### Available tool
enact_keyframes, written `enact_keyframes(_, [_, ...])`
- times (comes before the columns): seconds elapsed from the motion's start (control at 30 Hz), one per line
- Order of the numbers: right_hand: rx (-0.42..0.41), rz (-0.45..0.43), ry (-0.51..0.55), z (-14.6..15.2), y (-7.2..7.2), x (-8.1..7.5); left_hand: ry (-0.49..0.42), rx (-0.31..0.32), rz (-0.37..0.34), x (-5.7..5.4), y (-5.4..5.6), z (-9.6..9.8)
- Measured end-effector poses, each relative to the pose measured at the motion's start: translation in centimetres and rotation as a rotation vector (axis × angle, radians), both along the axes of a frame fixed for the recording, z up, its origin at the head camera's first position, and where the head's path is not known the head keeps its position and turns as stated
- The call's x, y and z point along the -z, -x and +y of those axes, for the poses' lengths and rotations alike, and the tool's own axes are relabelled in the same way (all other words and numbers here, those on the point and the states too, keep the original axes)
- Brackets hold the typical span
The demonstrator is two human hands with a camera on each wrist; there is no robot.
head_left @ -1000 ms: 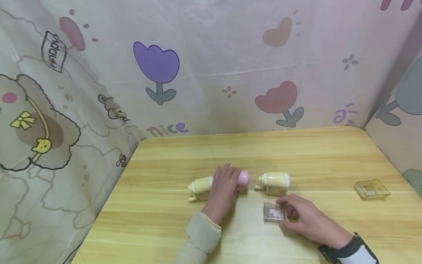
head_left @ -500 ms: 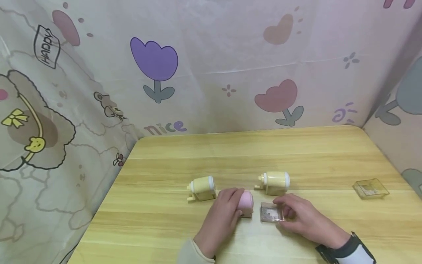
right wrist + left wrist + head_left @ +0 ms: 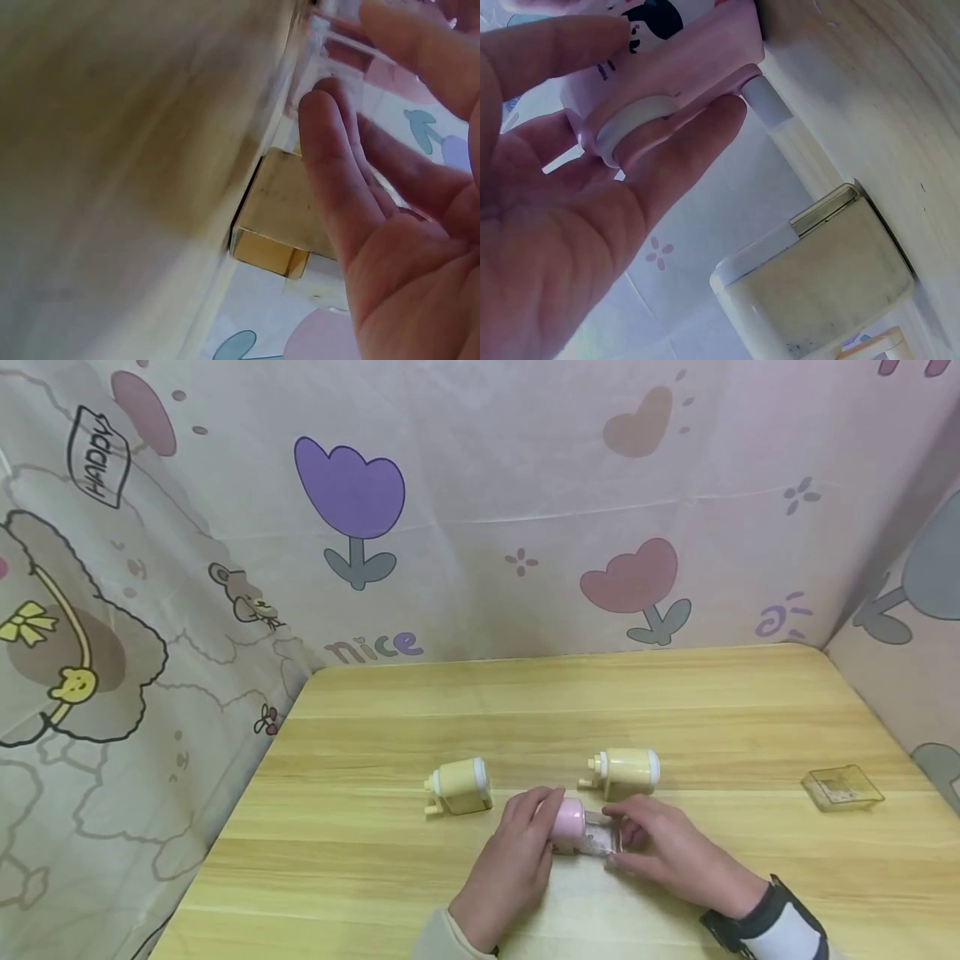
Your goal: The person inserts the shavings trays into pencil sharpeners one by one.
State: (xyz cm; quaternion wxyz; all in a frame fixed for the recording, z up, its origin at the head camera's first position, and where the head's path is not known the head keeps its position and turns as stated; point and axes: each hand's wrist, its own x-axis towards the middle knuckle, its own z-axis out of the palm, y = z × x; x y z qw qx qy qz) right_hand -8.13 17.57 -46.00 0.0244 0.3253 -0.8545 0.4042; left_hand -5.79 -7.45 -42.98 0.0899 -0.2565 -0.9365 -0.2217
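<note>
My left hand [image 3: 510,860] grips a pink hand-crank pencil sharpener [image 3: 567,820] from its left side. In the left wrist view, fingers lie around the pink sharpener [image 3: 712,56] near its white ring and crank. Between thumb and fingers, my right hand [image 3: 671,850] pinches a clear shavings drawer [image 3: 599,840] by its right end. The drawer's left end meets the lower part of the pink sharpener; how far it sits inside is hidden. The right wrist view shows the clear drawer [image 3: 306,64] at the fingertips.
Two yellow crank sharpeners stand behind the hands: a left one [image 3: 460,787] and a right one [image 3: 632,768], close to the right hand. An amber transparent drawer [image 3: 843,788] lies at the right of the wooden table [image 3: 360,877]. Printed cloth [image 3: 480,485] hangs behind.
The left hand has brought the pink sharpener toward the front, away from beside the left yellow one. The right hand has moved the clear drawer left until it meets the sharpener.
</note>
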Motion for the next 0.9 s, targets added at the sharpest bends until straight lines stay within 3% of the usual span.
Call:
enact_keyframes(0.3, [-0.024, 0.056, 0.024, -1.2, 0.3, 0.0, 0.015, 0.000, -0.016, 0.0, 0.1, 0.1])
enact_keyframes(0.9, [-0.011, 0.000, -0.046, -2.8, 1.0, -0.4, 0.006, 0.003, -0.003, 0.2, 0.2, -0.1])
